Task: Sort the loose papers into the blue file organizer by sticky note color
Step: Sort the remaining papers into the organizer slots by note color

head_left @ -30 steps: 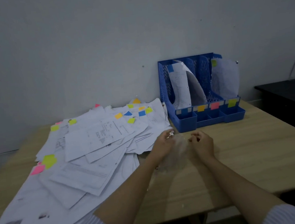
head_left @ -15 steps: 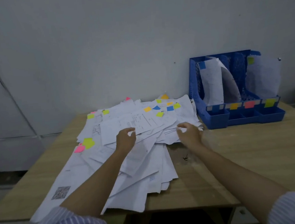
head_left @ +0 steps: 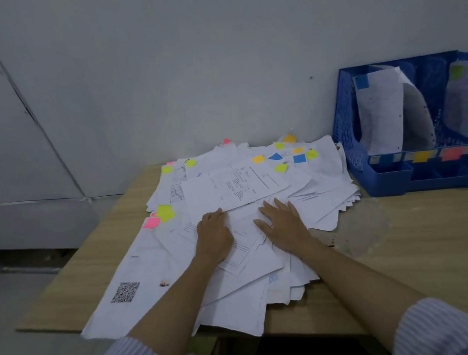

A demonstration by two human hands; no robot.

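While both hands lie on the loose papers [head_left: 231, 233] heaped over the wooden table [head_left: 417, 249], the left hand [head_left: 214, 235] curls its fingers at a printed sheet's [head_left: 235, 187] edge, whether gripping it I cannot tell; the right hand [head_left: 282, 224] presses flat, fingers spread. Right of the pile stands the blue file organizer [head_left: 389, 177], already holding a few sheets.
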